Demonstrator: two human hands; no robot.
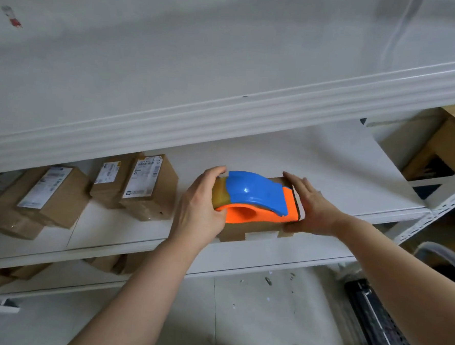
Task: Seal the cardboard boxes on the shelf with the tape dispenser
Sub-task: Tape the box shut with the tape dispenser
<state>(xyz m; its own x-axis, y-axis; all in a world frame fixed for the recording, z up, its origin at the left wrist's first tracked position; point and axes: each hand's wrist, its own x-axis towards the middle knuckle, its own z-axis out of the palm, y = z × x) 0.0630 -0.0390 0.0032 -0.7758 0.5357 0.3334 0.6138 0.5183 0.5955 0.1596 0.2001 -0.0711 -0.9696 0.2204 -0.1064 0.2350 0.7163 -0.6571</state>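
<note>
Middle tier of a white metal shelf (340, 184), seen from above and in front.

Task item: one small cardboard box (244, 230) lies at the centre of view, close to the tier's front edge. A white strip runs along its near lower edge. The tape dispenser (256, 198), with a blue upper shell, an orange body and an amber tape roll at its 9 o'clock end, rests on top of this box and covers most of the lid.

Left hand (200, 205): grasping the dispenser at its 9 o'clock end, fingers curled over the tape roll, thumb at the near side by the orange handle opening.

Right hand (309, 204): not clenched. The fingers are nearly straight and laid against the 3 o'clock end of the box, thumb low at the near corner. It touches the box, not the dispenser.

Other stock: towards 9 o'clock on the same tier, well apart from the central box, stand three taped parcels with white printed labels: a large parcel (51, 196) and two smaller parcels (108, 181) (148, 186) side by side. The label text is illegible. At 2 o'clock an open carton (441, 148) sits beyond the shelf upright. At 7 o'clock more brown boxes (109, 263) lie on the tier below. The pale floor (252, 320) shows at 6 o'clock.
</note>
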